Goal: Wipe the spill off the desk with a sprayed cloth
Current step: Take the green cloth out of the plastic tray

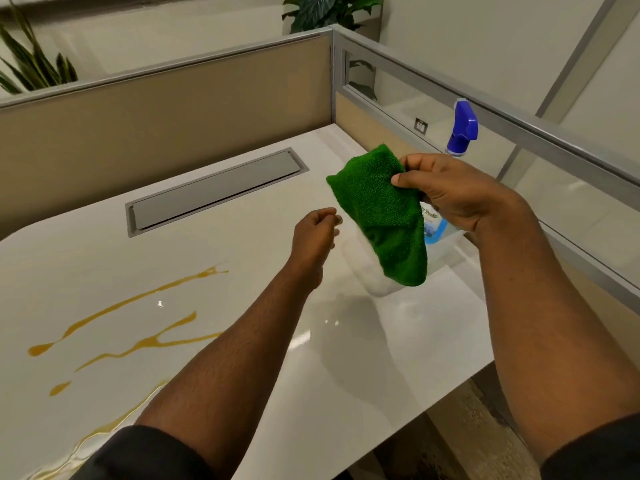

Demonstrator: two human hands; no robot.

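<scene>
right hand [446, 195]: pinches green cloth [381, 216] | left hand [317, 233]: curled, empty | spray bottle [462, 128] behind cloth: wet evenly before wiping

The only writing I can find is on the label of the spray bottle [437, 223], which stands on the desk [346, 358] behind my right hand [446, 195] and the green cloth [381, 216]. A few dark letters show on the label next to the cloth, but most of it is covered and I cannot read the word. Nothing else carries text.
</scene>
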